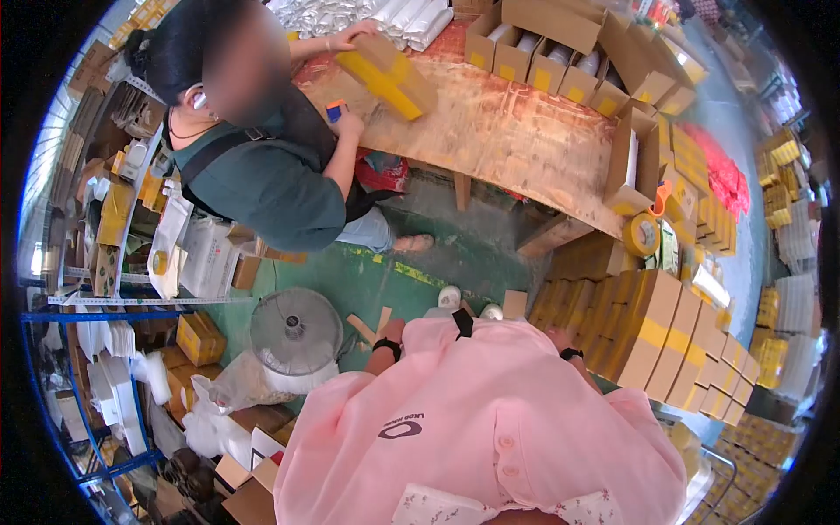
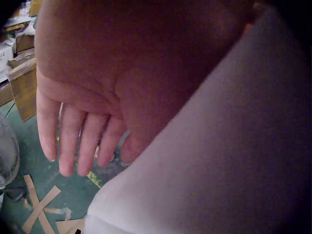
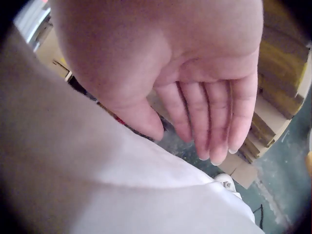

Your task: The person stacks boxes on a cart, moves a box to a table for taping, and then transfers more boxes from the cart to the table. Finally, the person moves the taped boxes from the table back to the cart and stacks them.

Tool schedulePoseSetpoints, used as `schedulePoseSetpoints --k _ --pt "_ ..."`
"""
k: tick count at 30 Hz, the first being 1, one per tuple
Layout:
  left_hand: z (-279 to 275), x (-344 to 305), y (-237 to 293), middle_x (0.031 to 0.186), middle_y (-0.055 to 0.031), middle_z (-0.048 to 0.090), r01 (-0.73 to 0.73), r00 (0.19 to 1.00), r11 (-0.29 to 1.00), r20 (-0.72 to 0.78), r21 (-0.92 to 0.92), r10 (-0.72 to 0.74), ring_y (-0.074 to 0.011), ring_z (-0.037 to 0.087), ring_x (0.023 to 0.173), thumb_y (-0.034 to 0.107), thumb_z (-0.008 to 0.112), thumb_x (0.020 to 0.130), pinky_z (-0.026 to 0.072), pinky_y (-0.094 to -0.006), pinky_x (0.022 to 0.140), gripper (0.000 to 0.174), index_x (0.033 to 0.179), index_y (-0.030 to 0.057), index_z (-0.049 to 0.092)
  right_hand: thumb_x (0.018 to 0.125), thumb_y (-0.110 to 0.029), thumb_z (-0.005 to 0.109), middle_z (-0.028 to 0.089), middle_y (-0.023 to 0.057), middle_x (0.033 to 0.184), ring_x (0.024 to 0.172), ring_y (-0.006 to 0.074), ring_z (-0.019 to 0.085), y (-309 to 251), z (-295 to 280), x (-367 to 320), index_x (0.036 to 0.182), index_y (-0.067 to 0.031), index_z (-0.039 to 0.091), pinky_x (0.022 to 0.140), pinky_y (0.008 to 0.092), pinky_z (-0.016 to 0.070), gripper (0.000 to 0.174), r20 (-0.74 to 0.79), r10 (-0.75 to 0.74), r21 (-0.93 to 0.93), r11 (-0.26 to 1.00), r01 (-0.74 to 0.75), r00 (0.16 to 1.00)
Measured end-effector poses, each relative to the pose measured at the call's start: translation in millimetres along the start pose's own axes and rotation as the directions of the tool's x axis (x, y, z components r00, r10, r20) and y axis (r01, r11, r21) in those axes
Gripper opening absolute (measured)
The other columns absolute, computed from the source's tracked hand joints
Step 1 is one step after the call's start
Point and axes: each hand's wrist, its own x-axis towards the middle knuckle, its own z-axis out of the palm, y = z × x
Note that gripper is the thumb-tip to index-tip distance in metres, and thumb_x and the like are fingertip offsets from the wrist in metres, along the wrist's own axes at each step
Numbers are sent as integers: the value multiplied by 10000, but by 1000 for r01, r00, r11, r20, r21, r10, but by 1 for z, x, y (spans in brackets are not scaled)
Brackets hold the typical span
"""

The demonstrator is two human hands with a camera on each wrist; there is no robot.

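Right hand (image 3: 180,73) nearer box stack (image 3: 282,56). Boxes sit just beside right fingers, little-finger side; stack's long way, cannot tell. Right fingers straight, close together, nothing held. Left hand (image 2: 92,83) farther off, fingers bit apart, nothing held.

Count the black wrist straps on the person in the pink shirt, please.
2: one strap at the left hand, another strap at the right hand. Others may be hidden.
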Motion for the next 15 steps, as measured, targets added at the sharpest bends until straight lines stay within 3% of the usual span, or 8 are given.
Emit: schedulePoseSetpoints --k 3,6,9,12,15 --pt "-8 -8 7 1004 -203 570 45 998 999 42 -10 -44 -356 537 955 213 450 790 440 -423 767 246 898 44 592 823 -229 438 603 173 803 761 312 579 60 40 34 758 -34 605 662 374 458 265 -99 -117 -211 973 94 988" --pt "-5 -8 4 1001 -206 569 27 998 1000 48 5 -27 -359 537 951 211 450 790 441 -425 764 247 896 39 592 807 -242 462 604 180 788 763 296 584 14 8 1 758 -37 607 656 359 449 256 36 78 48 996 -80 996" --pt "1 -2 -3 999 -209 569 -12 998 999 65 44 9 -361 538 948 210 450 790 442 -428 761 248 896 35 592 779 -274 504 606 197 810 781 286 591 -43 -24 -38 783 -26 611 655 356 443 270 6 178 211 962 -175 984" --pt "3 -1 -4 991 -213 570 -26 997 998 68 54 22 -364 539 942 209 455 787 443 -432 757 249 894 30 591 758 -284 536 611 199 825 776 280 591 -44 -23 -38 805 -14 614 659 364 443 285 12 282 225 934 -277 959" --pt "-13 -15 12 970 -220 574 3 999 1000 45 4 -4 -368 540 934 211 471 776 444 -435 755 250 889 22 590 752 -278 556 607 202 783 707 279 582 -24 -17 -30 821 9 604 640 379 443 299 57 11 -40 999 -9 998"
